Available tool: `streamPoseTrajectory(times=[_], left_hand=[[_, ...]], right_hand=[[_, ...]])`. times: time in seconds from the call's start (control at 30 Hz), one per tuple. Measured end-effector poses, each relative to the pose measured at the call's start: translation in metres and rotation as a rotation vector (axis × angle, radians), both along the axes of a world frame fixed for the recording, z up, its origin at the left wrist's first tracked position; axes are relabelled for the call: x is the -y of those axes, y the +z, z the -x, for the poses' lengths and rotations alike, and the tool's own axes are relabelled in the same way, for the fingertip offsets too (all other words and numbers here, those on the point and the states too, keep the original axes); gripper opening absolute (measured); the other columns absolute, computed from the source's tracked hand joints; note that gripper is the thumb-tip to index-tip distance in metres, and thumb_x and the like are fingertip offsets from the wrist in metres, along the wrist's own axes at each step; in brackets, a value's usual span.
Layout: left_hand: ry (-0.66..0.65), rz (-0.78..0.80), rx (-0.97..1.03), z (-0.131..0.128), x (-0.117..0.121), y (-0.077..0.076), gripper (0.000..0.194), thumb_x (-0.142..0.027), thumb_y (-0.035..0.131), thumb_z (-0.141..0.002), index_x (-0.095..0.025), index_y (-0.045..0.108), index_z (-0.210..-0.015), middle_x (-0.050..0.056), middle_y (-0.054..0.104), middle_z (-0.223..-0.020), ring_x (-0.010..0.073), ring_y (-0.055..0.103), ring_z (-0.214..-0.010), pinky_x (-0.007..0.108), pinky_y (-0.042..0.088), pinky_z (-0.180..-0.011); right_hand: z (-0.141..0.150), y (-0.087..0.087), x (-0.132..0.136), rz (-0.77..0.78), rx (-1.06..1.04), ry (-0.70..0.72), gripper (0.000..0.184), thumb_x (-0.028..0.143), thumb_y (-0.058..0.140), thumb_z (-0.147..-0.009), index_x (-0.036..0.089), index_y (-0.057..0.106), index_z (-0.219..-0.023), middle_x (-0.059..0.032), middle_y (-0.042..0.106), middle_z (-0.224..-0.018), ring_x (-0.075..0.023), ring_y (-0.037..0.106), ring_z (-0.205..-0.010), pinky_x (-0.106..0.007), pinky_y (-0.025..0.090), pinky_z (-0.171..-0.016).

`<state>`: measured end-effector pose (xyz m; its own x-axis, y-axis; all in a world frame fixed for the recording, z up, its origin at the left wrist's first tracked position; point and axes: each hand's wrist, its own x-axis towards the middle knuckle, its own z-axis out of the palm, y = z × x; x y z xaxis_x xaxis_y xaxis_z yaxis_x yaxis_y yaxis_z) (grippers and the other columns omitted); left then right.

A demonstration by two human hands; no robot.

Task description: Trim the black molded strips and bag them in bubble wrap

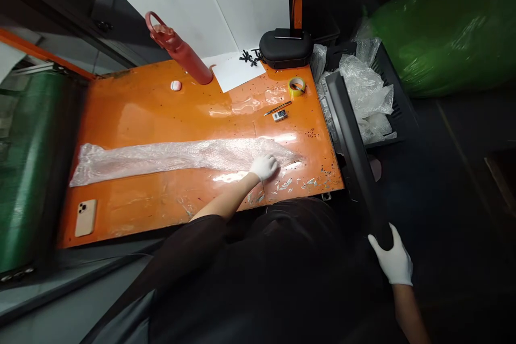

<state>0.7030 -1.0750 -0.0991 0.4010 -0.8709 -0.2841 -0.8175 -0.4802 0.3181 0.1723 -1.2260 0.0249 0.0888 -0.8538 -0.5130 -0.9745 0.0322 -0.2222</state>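
Note:
My left hand [264, 166], in a white glove, lies with curled fingers on the near edge of a long sleeve of clear bubble wrap [173, 157]. The sleeve is stretched flat across the orange table, its pointed end just right of that hand. My right hand [392, 258], also gloved in white, grips the lower end of a long black bar-shaped part [351, 134]. This part slants up and away, off the table's right edge, and its far end overlaps the crate. The right fingertips are partly hidden behind it.
On the orange table [141, 118] stand a red bottle [185, 56], a black case [286, 48], a tape roll [296, 86] and a phone [85, 217]. A pen [277, 108] and small scraps lie near. Right: a black crate [399, 102] of bubble wrap and a green wrapped bundle [451, 32].

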Motion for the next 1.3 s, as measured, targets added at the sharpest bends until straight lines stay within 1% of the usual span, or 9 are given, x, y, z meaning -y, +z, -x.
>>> streamPoseTrajectory(times=[0.1,0.2,0.33,0.47,0.67,0.9,1.03,1.17,1.3], left_hand=[[0.143,-0.002,0.036,0.031,0.063,0.005,0.050,-0.049,0.040,-0.107,-0.010,0.071,-0.111,0.025,0.066,-0.123,0.0389,0.060,-0.125,0.051,0.045,-0.109],[0.393,-0.087,-0.115,0.054,0.123,0.002,0.060,-0.063,0.056,-0.100,-0.008,0.064,-0.122,0.028,0.064,-0.131,0.0370,0.062,-0.124,0.042,0.046,-0.104],[0.512,-0.194,-0.258,0.050,0.158,-0.004,0.042,-0.045,0.063,-0.098,-0.008,0.064,-0.118,0.025,0.073,-0.115,0.0318,0.072,-0.107,0.037,0.050,-0.093],[0.460,-0.191,-0.385,0.020,0.147,-0.003,0.022,-0.037,0.068,-0.093,-0.016,0.070,-0.096,0.015,0.078,-0.101,0.0282,0.073,-0.102,0.034,0.054,-0.091],[0.450,-0.132,-0.520,-0.008,0.120,0.007,0.016,-0.026,0.059,-0.096,-0.016,0.068,-0.087,0.007,0.072,-0.074,0.0190,0.068,-0.068,0.029,0.056,-0.069],[0.561,0.058,-0.309,-0.035,0.119,0.048,0.036,-0.016,0.060,-0.091,-0.019,0.061,-0.127,0.012,0.074,-0.115,0.0273,0.070,-0.106,0.033,0.054,-0.088],[0.680,0.126,-0.104,-0.033,0.113,0.065,0.042,-0.020,0.043,-0.102,-0.022,0.051,-0.143,0.014,0.070,-0.134,0.0316,0.065,-0.125,0.043,0.049,-0.104],[0.583,-0.066,-0.243,-0.001,0.111,0.048,0.041,-0.037,0.058,-0.098,-0.020,0.058,-0.135,0.017,0.074,-0.127,0.0347,0.071,-0.117,0.045,0.051,-0.104],[0.494,-0.086,-0.336,0.005,0.120,0.026,0.037,-0.028,0.069,-0.088,-0.020,0.065,-0.124,0.015,0.075,-0.128,0.0315,0.070,-0.120,0.038,0.052,-0.103]], right_hand=[[-0.007,0.010,0.018,-0.045,0.001,0.080,0.083,0.079,0.059,-0.084,0.039,0.045,-0.156,-0.0048,0.067,-0.145,-0.0374,0.069,-0.119,-0.048,0.058,-0.092],[-0.014,0.021,0.034,-0.054,-0.019,0.135,0.083,0.079,0.058,-0.085,0.039,0.044,-0.156,-0.0045,0.065,-0.148,-0.0374,0.067,-0.124,-0.048,0.058,-0.093],[-0.016,0.038,0.054,-0.053,-0.023,0.185,0.083,0.079,0.057,-0.085,0.040,0.042,-0.157,-0.0030,0.066,-0.147,-0.0366,0.067,-0.126,-0.048,0.058,-0.096],[-0.010,0.059,0.072,-0.062,-0.039,0.223,0.085,0.080,0.058,-0.084,0.040,0.042,-0.158,-0.0043,0.068,-0.143,-0.0377,0.068,-0.125,-0.050,0.058,-0.097],[0.002,0.073,0.082,-0.067,-0.021,0.271,0.086,0.077,0.062,-0.083,0.039,0.045,-0.159,-0.0056,0.071,-0.139,-0.0368,0.071,-0.118,-0.049,0.061,-0.092],[0.013,0.061,0.069,-0.114,0.035,0.252,0.085,0.075,0.064,-0.082,0.041,0.046,-0.158,-0.0014,0.069,-0.144,-0.0338,0.070,-0.124,-0.047,0.060,-0.098],[0.006,0.062,0.067,-0.096,0.018,0.212,0.087,0.077,0.064,-0.081,0.041,0.045,-0.158,-0.0016,0.071,-0.140,-0.0348,0.071,-0.120,-0.048,0.060,-0.097],[-0.002,0.065,0.068,-0.043,0.030,0.177,0.087,0.076,0.063,-0.081,0.040,0.046,-0.158,-0.0033,0.071,-0.141,-0.0364,0.071,-0.120,-0.049,0.060,-0.095],[0.010,0.062,0.065,-0.048,0.032,0.158,0.087,0.077,0.064,-0.080,0.042,0.045,-0.158,-0.0014,0.070,-0.142,-0.0359,0.070,-0.122,-0.049,0.060,-0.096]])
